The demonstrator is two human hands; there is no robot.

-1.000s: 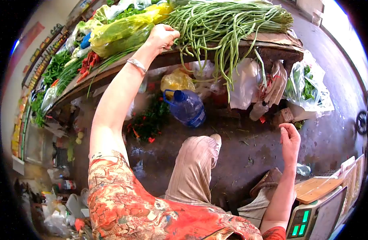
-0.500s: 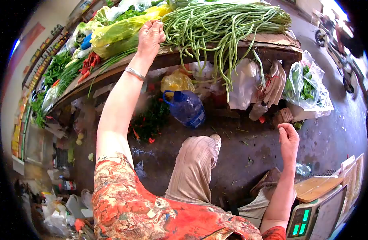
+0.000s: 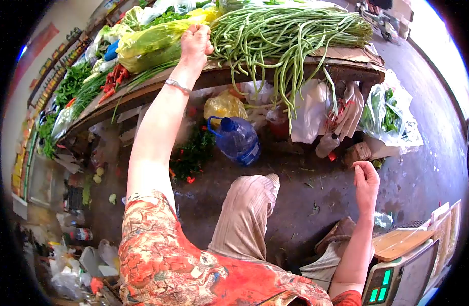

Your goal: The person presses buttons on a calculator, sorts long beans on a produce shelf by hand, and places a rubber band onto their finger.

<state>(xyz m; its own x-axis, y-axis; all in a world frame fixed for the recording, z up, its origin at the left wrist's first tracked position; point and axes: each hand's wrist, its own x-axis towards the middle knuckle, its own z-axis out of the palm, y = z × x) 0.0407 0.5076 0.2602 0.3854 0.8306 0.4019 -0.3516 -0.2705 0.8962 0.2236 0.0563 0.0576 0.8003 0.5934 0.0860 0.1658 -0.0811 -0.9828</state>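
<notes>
My left hand (image 3: 196,45) is raised over the stall's front edge, fingers curled closed, at the right end of a yellow plastic bag (image 3: 153,46) of greens. Whether it holds anything is hidden. Just to its right, a large pile of long green beans (image 3: 290,35) lies on the stall (image 3: 341,58), some hanging over the edge. My right hand (image 3: 366,178) is held low at the right, thumb and fingertips pressed together; anything between them is too small to see. It is nearest to a brick (image 3: 358,152) and a clear bag of greens (image 3: 390,115).
A blue water jug (image 3: 237,140) and a yellow bag (image 3: 225,106) stand under the stall. Red peppers (image 3: 114,79) and leafy greens lie on its left part. A scale (image 3: 400,270) with a wooden board (image 3: 400,244) is at the lower right. A vehicle is partly visible at the upper right.
My left hand has moved slightly left from the beans' edge and now shows its back as a fist. My right hand has hardly moved. A two-wheeled vehicle passed at the upper right.
</notes>
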